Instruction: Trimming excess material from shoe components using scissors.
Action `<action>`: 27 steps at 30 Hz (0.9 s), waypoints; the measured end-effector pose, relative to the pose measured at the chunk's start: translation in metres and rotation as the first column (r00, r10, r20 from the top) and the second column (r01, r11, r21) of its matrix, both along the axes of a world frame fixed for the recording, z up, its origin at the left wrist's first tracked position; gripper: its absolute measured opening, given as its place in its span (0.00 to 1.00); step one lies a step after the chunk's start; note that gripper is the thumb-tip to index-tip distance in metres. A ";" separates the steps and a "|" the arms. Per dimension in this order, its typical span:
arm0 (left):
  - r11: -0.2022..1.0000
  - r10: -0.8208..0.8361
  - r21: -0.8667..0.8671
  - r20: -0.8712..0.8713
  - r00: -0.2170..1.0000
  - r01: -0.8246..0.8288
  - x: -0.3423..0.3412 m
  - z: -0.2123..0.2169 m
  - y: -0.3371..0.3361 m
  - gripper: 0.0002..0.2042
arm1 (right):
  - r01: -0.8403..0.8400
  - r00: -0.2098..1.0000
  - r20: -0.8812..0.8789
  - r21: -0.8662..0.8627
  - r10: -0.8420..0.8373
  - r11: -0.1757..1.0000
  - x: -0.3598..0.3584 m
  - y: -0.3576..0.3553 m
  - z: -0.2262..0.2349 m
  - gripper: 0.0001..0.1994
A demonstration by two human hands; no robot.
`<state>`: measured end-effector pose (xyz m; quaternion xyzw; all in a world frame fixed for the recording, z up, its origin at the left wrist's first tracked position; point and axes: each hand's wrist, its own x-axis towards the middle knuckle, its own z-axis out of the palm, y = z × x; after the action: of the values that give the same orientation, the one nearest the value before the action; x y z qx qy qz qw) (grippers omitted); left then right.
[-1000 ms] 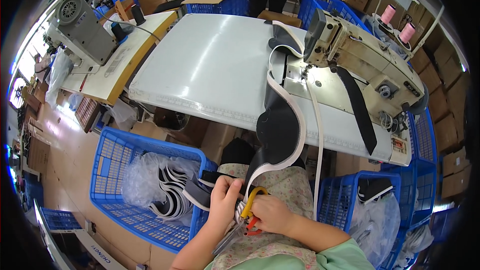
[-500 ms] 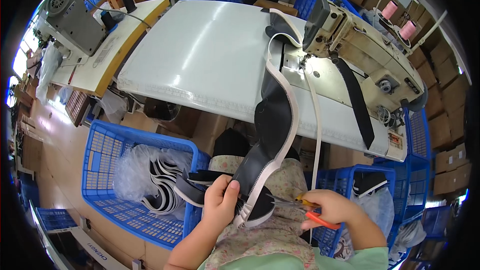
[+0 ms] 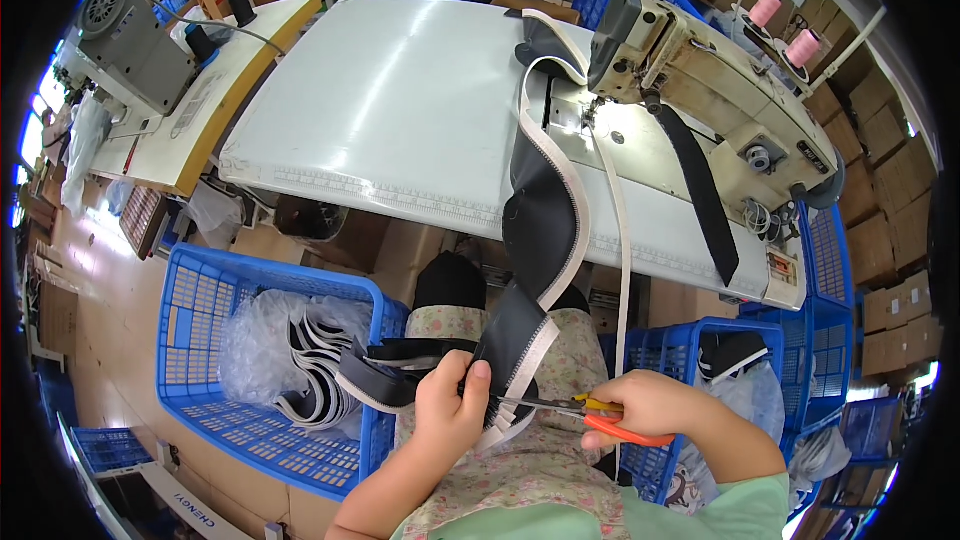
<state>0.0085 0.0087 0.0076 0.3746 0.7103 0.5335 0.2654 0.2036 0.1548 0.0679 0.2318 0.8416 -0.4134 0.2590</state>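
My left hand [image 3: 452, 402] pinches a long black strip [image 3: 545, 230] edged with pale ribbed trim, its thumb pressed on top. The strip runs over my lap up onto the sewing table, curling beside the machine. In my right hand [image 3: 655, 408] is a pair of scissors [image 3: 556, 405] with orange and yellow handles. Their blades lie across the strip's trim just right of my left fingers; whether they are closed I cannot tell. More black pieces with pale edging [image 3: 375, 380] trail from my left hand toward the basket on the left.
The sewing machine [image 3: 720, 80] stands on the white table [image 3: 380, 100] ahead, with pink thread cones [image 3: 765, 8] behind. A narrow pale tape [image 3: 620, 270] hangs from its needle area. Blue baskets stand left [image 3: 270, 460] and right [image 3: 690, 360] of my lap.
The scissors have moved left and now cross the strip's trim, which folds differently below them. My left hand keeps its hold. The whole view has shifted slightly.
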 end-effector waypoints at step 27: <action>0.997 0.079 0.006 0.157 0.984 -0.080 -0.008 -0.002 -0.030 0.12 | 0.628 0.739 -0.414 0.137 -0.531 0.766 -0.034 0.066 0.030 0.18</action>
<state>0.0009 -0.0214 0.0053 0.3046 0.6983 0.5759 0.2966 0.1696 0.2212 0.0977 0.4395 0.8057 -0.3904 -0.0724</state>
